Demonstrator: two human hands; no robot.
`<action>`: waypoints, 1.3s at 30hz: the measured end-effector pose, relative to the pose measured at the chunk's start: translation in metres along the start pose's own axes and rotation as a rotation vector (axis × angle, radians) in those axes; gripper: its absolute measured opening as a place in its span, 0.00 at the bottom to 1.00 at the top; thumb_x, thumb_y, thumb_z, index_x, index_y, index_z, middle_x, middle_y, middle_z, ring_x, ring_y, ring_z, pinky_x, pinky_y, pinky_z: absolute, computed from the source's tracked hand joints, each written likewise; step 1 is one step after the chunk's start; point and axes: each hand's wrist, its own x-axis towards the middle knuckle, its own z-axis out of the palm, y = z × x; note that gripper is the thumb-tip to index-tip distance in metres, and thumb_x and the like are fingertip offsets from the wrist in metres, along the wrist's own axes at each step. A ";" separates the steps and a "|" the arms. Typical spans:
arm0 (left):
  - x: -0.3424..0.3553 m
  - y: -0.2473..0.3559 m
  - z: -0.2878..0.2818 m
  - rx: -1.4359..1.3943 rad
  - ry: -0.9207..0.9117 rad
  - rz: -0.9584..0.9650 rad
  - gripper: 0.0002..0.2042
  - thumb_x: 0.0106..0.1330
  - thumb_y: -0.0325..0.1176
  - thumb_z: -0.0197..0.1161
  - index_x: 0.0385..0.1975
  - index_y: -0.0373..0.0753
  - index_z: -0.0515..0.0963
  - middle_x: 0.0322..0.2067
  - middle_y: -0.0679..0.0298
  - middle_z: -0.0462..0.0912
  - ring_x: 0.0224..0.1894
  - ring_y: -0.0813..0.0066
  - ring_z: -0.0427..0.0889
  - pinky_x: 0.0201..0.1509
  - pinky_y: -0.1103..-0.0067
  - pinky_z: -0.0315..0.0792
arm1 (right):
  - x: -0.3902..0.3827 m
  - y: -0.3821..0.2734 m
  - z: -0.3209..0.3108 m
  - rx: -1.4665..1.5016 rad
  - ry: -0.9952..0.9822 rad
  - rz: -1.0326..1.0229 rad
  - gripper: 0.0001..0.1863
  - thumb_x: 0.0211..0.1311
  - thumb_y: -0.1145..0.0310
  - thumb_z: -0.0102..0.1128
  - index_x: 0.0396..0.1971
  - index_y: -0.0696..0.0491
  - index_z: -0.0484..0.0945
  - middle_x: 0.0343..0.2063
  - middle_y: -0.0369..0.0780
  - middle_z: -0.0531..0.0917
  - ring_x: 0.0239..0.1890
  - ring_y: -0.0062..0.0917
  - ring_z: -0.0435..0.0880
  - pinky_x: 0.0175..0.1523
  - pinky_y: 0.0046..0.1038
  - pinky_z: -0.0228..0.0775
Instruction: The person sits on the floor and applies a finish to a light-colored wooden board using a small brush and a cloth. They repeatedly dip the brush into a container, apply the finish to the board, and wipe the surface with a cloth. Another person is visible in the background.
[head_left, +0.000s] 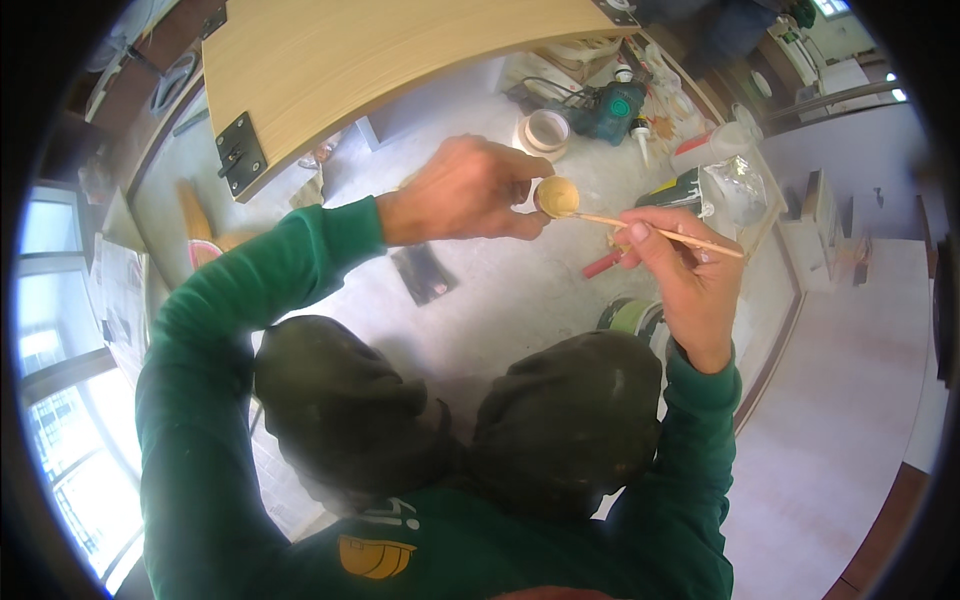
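Observation:
Between the thumb and fingers of my left hand (pixel 470 190) is a small round cup (pixel 557 196) with a yellowish inside. My right hand (pixel 690 275) pinches a thin wooden brush or stick (pixel 690 238); its far tip reaches the cup's rim. Which of the two it is, I cannot tell, as the tip is too small to make out. Both hands are held up in front of my bent knees. Just beyond the cup stands an open white jar (pixel 544 132). Under the stick lies a red-handled tool (pixel 603 264), partly hidden by my right hand.
A wooden panel (pixel 380 60) with a black metal fitting (pixel 240 157) spans the far side. A green power tool (pixel 617 110), a dark can (pixel 680 192) and a clear plastic bag (pixel 738 190) sit at the far right. A dark flat piece (pixel 424 274) lies on the floor. A green roll (pixel 632 316) is beside my right knee.

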 end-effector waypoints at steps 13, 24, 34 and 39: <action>-0.012 -0.015 -0.011 -0.004 0.017 -0.026 0.22 0.46 0.36 0.76 0.45 0.39 0.87 0.26 0.61 0.85 0.28 0.65 0.84 0.34 0.72 0.79 | 0.012 -0.001 0.025 -0.117 -0.035 -0.035 0.08 0.69 0.71 0.66 0.41 0.59 0.88 0.27 0.35 0.86 0.26 0.13 0.78 0.31 0.18 0.71; -0.020 -0.024 -0.015 -0.004 0.053 -0.032 0.22 0.47 0.37 0.77 0.44 0.38 0.87 0.28 0.58 0.86 0.28 0.63 0.84 0.35 0.71 0.79 | 0.020 -0.003 0.035 -0.164 -0.012 -0.118 0.07 0.68 0.72 0.67 0.42 0.58 0.88 0.26 0.35 0.85 0.25 0.13 0.77 0.31 0.19 0.70; -0.016 -0.024 -0.012 0.022 0.067 -0.008 0.21 0.48 0.36 0.77 0.43 0.38 0.87 0.26 0.58 0.85 0.27 0.63 0.84 0.33 0.72 0.79 | 0.023 0.002 0.043 -0.189 -0.019 -0.206 0.06 0.67 0.75 0.64 0.40 0.57 0.87 0.29 0.39 0.87 0.28 0.19 0.82 0.32 0.22 0.73; -0.014 -0.024 -0.010 0.047 0.068 0.018 0.20 0.48 0.36 0.77 0.42 0.38 0.87 0.25 0.59 0.85 0.26 0.64 0.84 0.32 0.71 0.78 | 0.021 -0.001 0.033 -0.247 -0.074 -0.174 0.06 0.66 0.76 0.64 0.40 0.58 0.87 0.30 0.39 0.87 0.29 0.20 0.83 0.34 0.22 0.73</action>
